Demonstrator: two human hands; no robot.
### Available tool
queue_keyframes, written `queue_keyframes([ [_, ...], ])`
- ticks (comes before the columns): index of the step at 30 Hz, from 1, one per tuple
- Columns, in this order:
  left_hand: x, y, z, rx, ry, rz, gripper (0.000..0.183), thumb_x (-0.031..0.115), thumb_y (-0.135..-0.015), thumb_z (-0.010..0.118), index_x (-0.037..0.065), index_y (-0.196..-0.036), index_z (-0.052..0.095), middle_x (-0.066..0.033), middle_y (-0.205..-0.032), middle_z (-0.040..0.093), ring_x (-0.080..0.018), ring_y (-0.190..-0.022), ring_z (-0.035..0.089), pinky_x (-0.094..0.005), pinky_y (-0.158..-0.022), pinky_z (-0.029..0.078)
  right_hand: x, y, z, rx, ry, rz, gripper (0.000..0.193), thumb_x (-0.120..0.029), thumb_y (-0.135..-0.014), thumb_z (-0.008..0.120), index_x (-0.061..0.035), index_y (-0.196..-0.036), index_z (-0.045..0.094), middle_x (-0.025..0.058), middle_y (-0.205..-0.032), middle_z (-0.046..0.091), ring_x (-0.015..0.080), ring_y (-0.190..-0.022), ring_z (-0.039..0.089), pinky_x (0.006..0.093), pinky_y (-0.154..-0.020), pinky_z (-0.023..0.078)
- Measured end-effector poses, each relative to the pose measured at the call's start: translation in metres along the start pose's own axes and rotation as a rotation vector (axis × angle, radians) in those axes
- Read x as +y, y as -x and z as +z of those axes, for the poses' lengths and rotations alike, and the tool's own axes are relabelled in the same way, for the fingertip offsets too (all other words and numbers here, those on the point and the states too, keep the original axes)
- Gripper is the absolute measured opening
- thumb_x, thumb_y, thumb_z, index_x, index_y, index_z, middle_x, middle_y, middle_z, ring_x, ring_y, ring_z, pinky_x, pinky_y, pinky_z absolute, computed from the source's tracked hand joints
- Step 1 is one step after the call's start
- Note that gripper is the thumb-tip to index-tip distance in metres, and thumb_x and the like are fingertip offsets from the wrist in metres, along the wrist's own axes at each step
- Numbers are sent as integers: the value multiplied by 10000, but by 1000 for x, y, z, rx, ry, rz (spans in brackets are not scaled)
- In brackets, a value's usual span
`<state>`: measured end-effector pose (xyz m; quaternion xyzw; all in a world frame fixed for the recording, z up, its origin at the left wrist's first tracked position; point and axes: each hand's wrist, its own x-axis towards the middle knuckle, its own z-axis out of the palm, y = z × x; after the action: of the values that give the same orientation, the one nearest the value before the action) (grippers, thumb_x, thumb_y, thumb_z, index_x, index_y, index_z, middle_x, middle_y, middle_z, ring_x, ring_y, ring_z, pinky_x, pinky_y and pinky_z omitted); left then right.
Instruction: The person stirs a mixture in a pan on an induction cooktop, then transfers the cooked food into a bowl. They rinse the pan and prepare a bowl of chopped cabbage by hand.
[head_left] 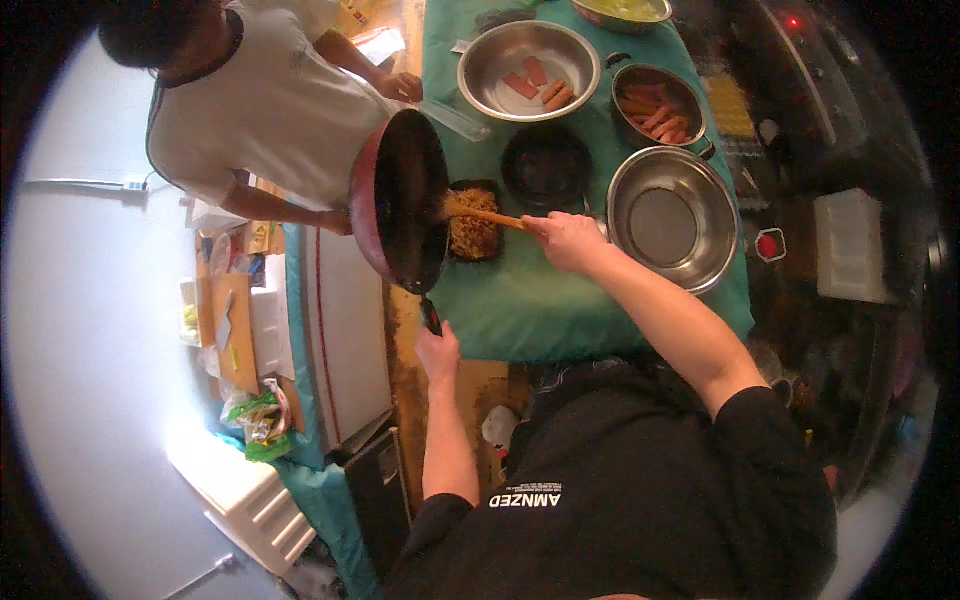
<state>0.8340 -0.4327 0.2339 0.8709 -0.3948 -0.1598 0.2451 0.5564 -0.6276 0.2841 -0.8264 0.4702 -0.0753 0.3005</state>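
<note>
Maroon wok (371,205): tipped on its side at the table's (560,325) left edge, mouth facing the black tray (476,186); likely rigid and heavy, so its black handle (431,316) is the place to grip.
Left hand (438,352): closed around that handle, bearing the wok.
Right hand (565,241): gripping a wooden spatula (490,214), probably light and stiff, by its end.
Brown food (474,238): loose in the tray, likely soft and oily; noodles or rice, too blurred to say.
Close by: black round pan (546,170) beside the tray; bare steel basin (722,250) right of it.
Farther up: steel basin with sausages (480,75); pot of sausages (660,77).
In the way: co-worker's hand (335,222) near the wok's wall; clear plastic lid (455,118) beyond its rim.
</note>
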Motion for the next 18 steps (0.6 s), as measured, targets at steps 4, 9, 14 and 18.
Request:
queue_keyframes([
  [4,-9,-11,2,-18,-103,22,357,268,-886,685,-77,-953,624,-291,-856,679,-489,-840,657,-531,-729,510,2,-2,-17,-132,245,126,386,-278,-938,541,-310,-1309,641,84,-1125,703,319,-987,689,478,-818,564],
  [9,-9,-23,5,-12,-63,107,351,237,-898,660,-80,-1041,606,-300,-890,677,-496,-869,651,-540,-712,509,6,-4,-1,-9,109,99,372,-323,-965,520,-311,-1319,633,100,-1105,710,337,-975,687,483,-810,562],
  [14,0,-29,-6,6,3,133,308,223,-903,657,-56,-1023,608,-275,-878,682,-486,-829,651,-531,-704,508,10,28,5,-57,37,180,370,-288,-993,523,-248,-1351,605,129,-1031,703,334,-931,689,462,-790,553],
  [18,25,-23,-15,-161,54,150,289,226,-895,685,-33,-990,600,-197,-777,659,-399,-701,641,-471,-650,504,17,75,-16,-156,-761,69,356,-188,-1026,490,-88,-1363,547,90,-890,653,202,-809,618,383,-752,524],
])
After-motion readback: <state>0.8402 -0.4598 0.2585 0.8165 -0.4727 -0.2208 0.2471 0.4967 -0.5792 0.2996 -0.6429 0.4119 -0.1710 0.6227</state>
